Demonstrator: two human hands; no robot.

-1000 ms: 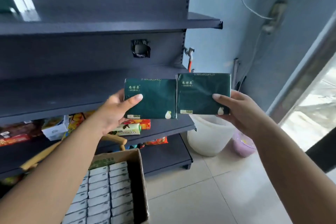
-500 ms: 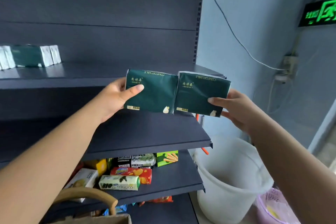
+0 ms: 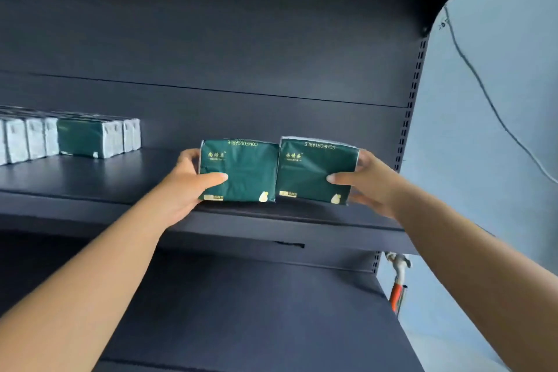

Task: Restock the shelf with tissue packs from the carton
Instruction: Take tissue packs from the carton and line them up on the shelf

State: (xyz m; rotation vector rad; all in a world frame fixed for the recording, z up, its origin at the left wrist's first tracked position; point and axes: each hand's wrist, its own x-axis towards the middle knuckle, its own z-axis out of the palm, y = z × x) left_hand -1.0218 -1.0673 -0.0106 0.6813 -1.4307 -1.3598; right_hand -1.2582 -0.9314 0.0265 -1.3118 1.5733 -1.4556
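Two hands (image 3: 181, 187) (image 3: 371, 184), two green tissue packs (image 3: 241, 172) (image 3: 317, 172), one per grip

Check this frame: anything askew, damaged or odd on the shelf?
Mostly tidy. One oddity: in the row of stocked packs, one shows its green face while its neighbours show pale ends. The left hand and right hand hold their packs level; no visible damage.

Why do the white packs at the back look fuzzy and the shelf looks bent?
Head view: the row of packs far left is soft and washed out, blurred near the frame edge; the two green packs in the hands are sharper, their print readable. The wide lens bows the shelf edge and the wall. Light comes from the right, leaving the shelving dim.
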